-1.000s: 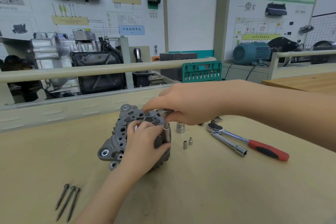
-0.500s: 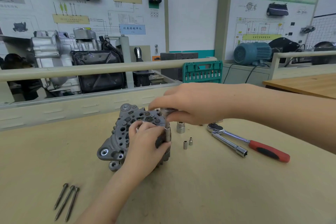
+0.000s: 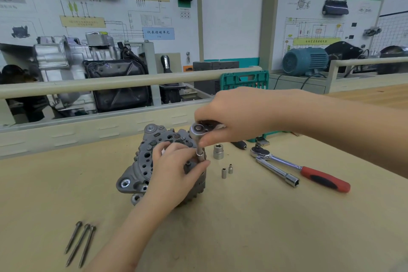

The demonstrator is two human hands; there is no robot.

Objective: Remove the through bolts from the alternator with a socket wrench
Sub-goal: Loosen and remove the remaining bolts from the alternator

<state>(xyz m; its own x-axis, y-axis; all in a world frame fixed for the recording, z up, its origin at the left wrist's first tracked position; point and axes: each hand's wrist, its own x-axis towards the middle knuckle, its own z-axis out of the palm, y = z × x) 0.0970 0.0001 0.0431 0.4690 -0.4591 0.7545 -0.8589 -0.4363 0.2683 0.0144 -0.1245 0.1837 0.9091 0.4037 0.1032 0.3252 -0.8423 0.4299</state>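
Note:
A grey alternator (image 3: 141, 168) stands on the tan workbench (image 3: 242, 227). My left hand (image 3: 174, 172) grips its top and right side, thumb against the socket (image 3: 200, 154) seated on the alternator's right edge. My right hand (image 3: 238, 115) holds the socket wrench (image 3: 197, 130) by its handle; the round chrome head shows on top of the socket. Three removed through bolts (image 3: 80, 242) lie side by side at the front left of the bench.
A red-handled ratchet (image 3: 309, 172) and an extension bar (image 3: 278, 171) lie to the right. A large socket (image 3: 218, 151) and two small sockets (image 3: 227, 171) stand beside the alternator. A green tool case (image 3: 244, 79) sits behind a rail (image 3: 110, 84).
My right hand has swung the wrench so its chrome head is now uncovered on top of the socket. My left hand keeps its grip on the alternator.

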